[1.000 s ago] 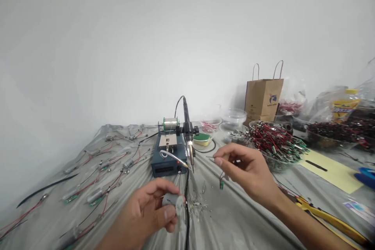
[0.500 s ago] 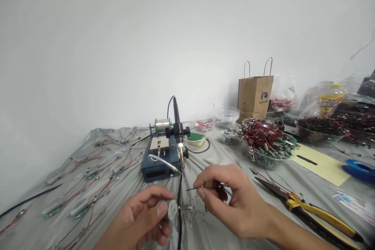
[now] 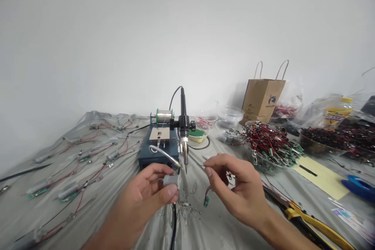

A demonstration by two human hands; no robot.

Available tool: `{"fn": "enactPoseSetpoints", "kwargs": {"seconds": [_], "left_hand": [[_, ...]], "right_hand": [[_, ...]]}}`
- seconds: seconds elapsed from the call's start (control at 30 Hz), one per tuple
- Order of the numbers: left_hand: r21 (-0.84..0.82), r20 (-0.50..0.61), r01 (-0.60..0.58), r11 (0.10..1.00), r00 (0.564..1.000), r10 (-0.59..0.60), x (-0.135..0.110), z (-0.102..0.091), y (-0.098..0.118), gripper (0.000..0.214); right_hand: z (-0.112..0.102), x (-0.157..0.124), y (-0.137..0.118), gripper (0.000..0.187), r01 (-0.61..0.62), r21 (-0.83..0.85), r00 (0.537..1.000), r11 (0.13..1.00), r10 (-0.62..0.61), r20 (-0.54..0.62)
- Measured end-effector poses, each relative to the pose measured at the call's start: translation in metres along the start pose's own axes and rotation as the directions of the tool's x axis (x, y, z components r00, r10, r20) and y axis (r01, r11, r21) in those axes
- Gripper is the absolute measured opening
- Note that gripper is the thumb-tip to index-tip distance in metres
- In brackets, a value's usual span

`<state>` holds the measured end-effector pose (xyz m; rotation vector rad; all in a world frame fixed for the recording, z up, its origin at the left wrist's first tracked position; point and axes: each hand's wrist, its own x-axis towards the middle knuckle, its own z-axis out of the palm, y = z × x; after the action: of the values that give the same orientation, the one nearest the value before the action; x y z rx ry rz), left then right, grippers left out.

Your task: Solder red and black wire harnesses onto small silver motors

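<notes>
Pinching a cylinder (image 3: 170,180) between thumb and fingers of the left grip (image 3: 145,195), beside the iron (image 3: 184,123), apparently to leave one end free toward the right. Closed narrowly on a wire (image 3: 200,165) with the right grip (image 3: 237,192), letting a green end (image 3: 206,202) dangle below. Near an iron clamped tip-down, probably to spare both hands. Hard to make out the cylinder's rear, covered by fingers, or how wire and green end join inside the right palm. Unable to see all of the pliers (image 3: 293,212), cut off below and partly behind the wrist.
</notes>
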<state>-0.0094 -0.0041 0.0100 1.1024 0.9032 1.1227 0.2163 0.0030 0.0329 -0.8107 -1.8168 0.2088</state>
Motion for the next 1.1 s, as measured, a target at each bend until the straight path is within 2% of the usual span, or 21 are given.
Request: {"fn": "enactPoseSetpoints", "kwargs": {"seconds": [0.1,0.27,0.53,0.8,1.1], "left_hand": [[-0.005,-0.029,-0.008,1.0,1.0,0.008,0.0,0.0,0.0,0.029],[0.019,-0.028,0.013,1.0,1.0,-0.012,-0.002,-0.001,0.002,0.035],[0.092,-0.012,-0.055,0.994,0.998,0.056,0.0,0.001,-0.002,0.03],[0.065,-0.039,-0.047,0.997,0.998,0.05,-0.003,0.003,-0.004,0.032],[0.056,-0.037,-0.094,0.994,0.995,0.097,-0.001,0.004,-0.006,0.027]], "right_hand": [[0.006,-0.004,0.003,0.008,-0.035,-0.012,0.999,0.999,0.035,-0.024],[0.009,-0.006,0.003,0.011,-0.016,-0.003,1.0,1.0,0.016,0.023],[0.013,-0.009,0.003,0.011,-0.06,-0.003,0.997,0.998,0.061,0.04],[0.016,-0.011,0.001,0.01,-0.099,0.021,0.995,0.995,0.098,0.029],[0.015,-0.011,0.002,0.011,-0.091,0.031,0.995,0.995,0.09,0.034]]}}
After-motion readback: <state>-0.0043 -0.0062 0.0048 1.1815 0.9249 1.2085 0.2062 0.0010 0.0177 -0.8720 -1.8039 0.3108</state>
